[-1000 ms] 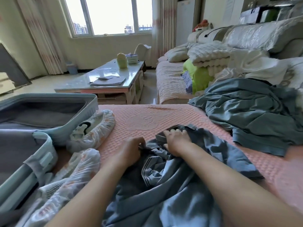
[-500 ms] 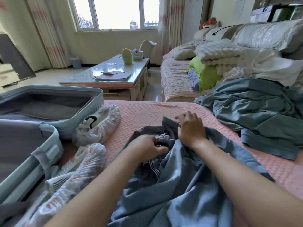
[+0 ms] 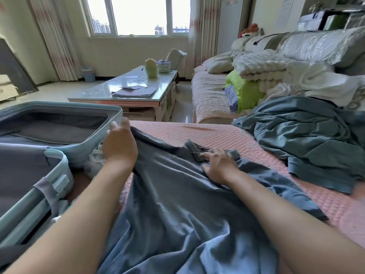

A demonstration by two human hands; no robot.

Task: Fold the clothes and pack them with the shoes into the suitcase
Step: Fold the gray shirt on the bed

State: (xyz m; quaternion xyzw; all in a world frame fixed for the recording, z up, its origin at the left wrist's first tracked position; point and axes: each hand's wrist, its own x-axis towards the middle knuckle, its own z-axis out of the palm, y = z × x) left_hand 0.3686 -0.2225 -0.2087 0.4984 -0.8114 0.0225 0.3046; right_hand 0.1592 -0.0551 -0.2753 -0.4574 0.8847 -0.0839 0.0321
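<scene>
Head view: left hand pinched a raised edge of the slate-blue fabric shirt; right hand, fingers spread, pressed it flat.

- Home living room — seen from a pink-covered seat.
- Long sofa with a pink cover, with pillows and folded blankets heaped on it.
- Low glass-topped surface carrying papers.
- Wide window, patterned curtains — tower blocks outside.
</scene>
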